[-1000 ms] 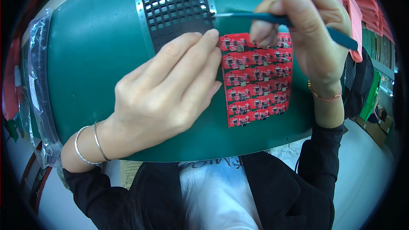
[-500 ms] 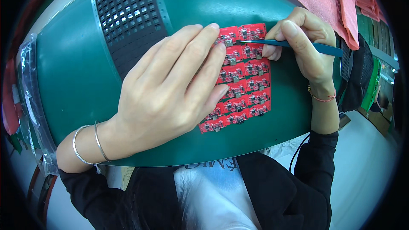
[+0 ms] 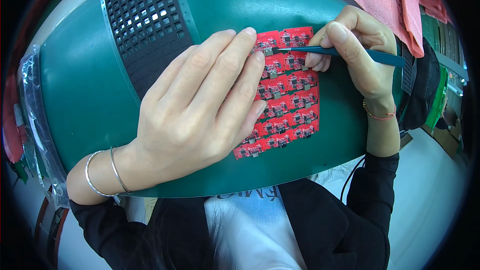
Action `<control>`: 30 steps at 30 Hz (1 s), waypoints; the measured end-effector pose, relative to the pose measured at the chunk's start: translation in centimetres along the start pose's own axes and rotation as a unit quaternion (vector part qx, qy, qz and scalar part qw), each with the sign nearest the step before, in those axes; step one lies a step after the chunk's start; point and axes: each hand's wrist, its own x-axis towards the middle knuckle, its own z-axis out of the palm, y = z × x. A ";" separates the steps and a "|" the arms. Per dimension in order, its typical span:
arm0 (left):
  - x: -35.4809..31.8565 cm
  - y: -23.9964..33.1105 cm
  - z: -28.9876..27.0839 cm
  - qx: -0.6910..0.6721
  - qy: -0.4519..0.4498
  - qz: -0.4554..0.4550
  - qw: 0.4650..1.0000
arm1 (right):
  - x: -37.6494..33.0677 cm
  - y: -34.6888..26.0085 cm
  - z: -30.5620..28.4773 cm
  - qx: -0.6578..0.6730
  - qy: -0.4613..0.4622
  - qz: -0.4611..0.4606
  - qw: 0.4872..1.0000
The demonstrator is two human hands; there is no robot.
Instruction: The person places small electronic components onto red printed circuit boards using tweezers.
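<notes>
Right hand (image 3: 367,75) pinches blue tweezers (image 3: 382,57), tip moved from black strip (image 3: 155,52) to red circuit panel (image 3: 302,98) — now the focus, toward the near edge of the tabletop (image 3: 90,120) — partly covered by the unclenched left hand (image 3: 192,97).

Green tbl (image 3: 85,115) w/ light sheen at back, pale flr (image 3: 430,190) both sides, brn boxes (image 3: 442,138) far R.

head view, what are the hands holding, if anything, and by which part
The right hand holds blue tweezers around their middle. The left hand lies outstretched over the red circuit boards, no grip visible.
</notes>
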 end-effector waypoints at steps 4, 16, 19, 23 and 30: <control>-0.1 0.0 0.1 0.000 0.000 -0.002 1.000 | 0.0 0.0 0.1 -0.005 0.000 0.003 1.000; 0.2 -0.1 -0.7 0.004 -0.030 0.002 1.000 | 0.6 -1.4 -0.4 -0.060 -0.013 -0.021 0.998; -1.5 0.5 -1.9 0.006 0.007 0.003 1.000 | 2.0 -2.5 1.3 -0.019 0.005 -0.046 0.999; -3.3 0.5 -2.7 0.036 -0.020 -0.030 0.999 | 5.3 -3.4 5.5 -0.035 -0.031 -0.010 0.999; -3.4 -0.3 -1.8 0.026 0.041 -0.019 0.999 | 6.2 -2.5 7.6 0.041 -0.014 0.047 0.998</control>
